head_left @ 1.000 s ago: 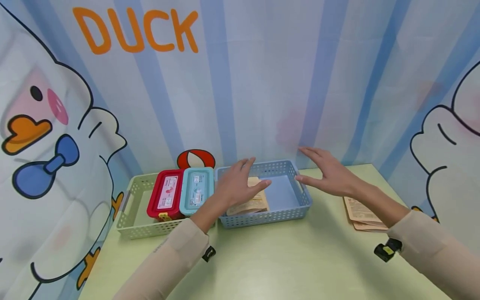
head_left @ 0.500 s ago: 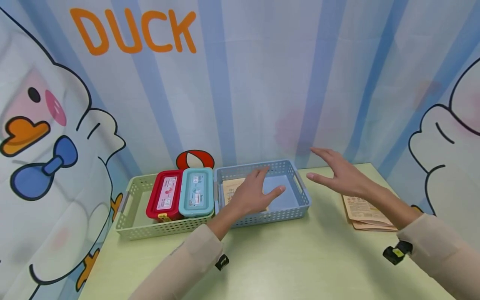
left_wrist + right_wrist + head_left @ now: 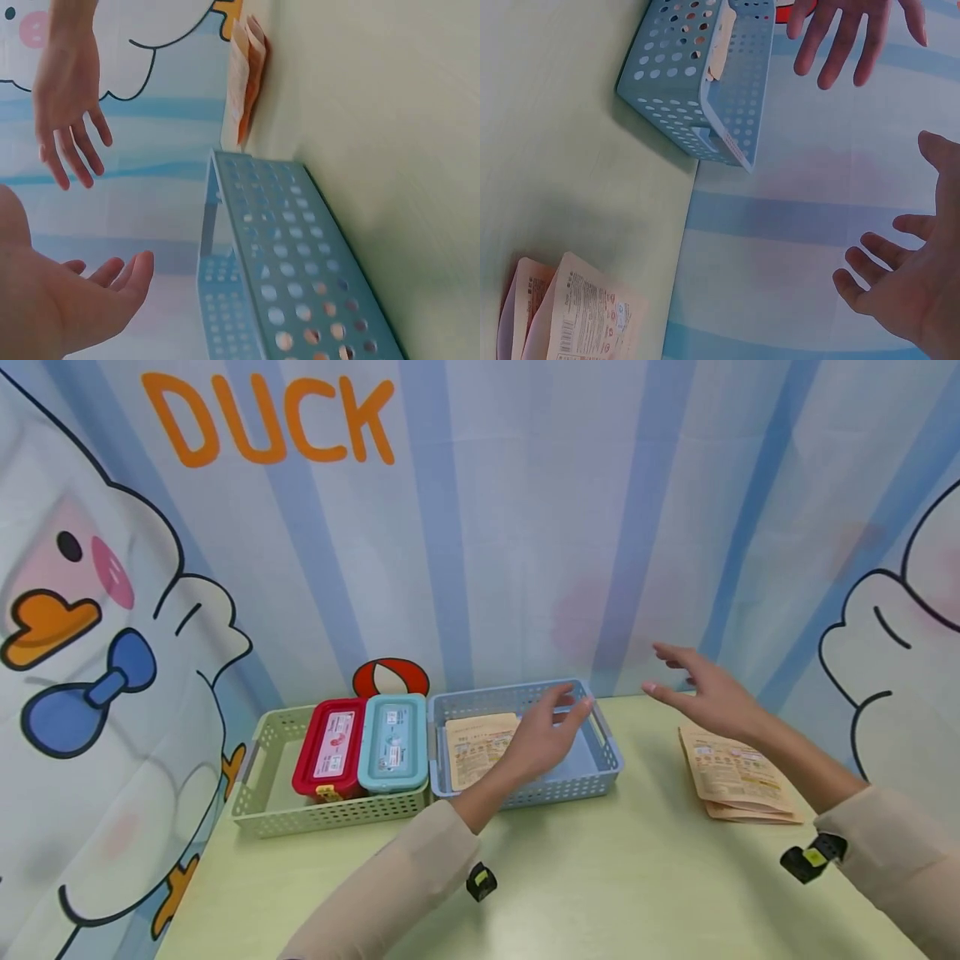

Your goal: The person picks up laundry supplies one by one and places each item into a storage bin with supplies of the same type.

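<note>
My left hand (image 3: 542,737) hovers over the blue basket (image 3: 517,802), fingers loosely bent and holding nothing. Inside that basket, on its left side, lies a tan printed packet (image 3: 476,743); my left wrist and hand partly cover its right edge. To the right of the basket, my right hand (image 3: 712,697) is raised in the air with fingers spread and nothing in them. Below and to the right of it, a small pile of tan packets (image 3: 738,777) lies on the table, partly behind the right forearm. In the right wrist view these packets (image 3: 585,315) look stacked and slightly fanned.
A green basket (image 3: 330,817) stands left of the blue one. It holds a red-lidded box (image 3: 330,747) and a teal-lidded box (image 3: 393,743) side by side. Behind the pale green table (image 3: 600,877) hangs a striped curtain (image 3: 517,527) with duck drawings.
My left hand has moved right across the blue basket, uncovering the packet in it. My right hand has drifted right, away from the basket. The baskets and boxes stay put.
</note>
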`<state>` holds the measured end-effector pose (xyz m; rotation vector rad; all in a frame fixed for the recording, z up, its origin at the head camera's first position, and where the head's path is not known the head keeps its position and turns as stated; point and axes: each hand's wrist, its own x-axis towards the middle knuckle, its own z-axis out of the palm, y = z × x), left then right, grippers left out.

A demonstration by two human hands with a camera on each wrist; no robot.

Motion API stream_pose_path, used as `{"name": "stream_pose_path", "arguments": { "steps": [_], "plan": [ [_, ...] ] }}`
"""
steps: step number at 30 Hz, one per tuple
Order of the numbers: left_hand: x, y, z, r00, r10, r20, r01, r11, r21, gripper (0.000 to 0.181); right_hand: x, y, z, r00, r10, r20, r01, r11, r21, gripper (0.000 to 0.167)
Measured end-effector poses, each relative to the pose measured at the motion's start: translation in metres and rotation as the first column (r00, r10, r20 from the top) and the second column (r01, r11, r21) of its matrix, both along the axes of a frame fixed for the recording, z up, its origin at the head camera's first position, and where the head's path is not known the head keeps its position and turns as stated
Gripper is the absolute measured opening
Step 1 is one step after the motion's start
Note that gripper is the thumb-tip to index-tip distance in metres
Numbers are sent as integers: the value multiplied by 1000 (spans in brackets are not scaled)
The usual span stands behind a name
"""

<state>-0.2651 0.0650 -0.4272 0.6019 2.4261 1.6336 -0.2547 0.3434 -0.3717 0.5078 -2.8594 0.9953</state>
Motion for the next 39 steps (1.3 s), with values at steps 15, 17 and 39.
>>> {"name": "stream_pose_path", "arguments": {
  "steps": [15,17,39],
  "plan": [
    [16,51,-13,994,-73,84,66,994,87,65,-8,44,-16,992,-118,37,119,993,-16,77],
    [17,61,-13,992,-87,92,78,992,101,65,-8,50,-19,990,-134,49,135,991,-13,77],
    [37,117,-67,889,-232,395,158,965,210,67,-6,96,-65,918,-301,258,316,949,-16,92]
  ]
}}
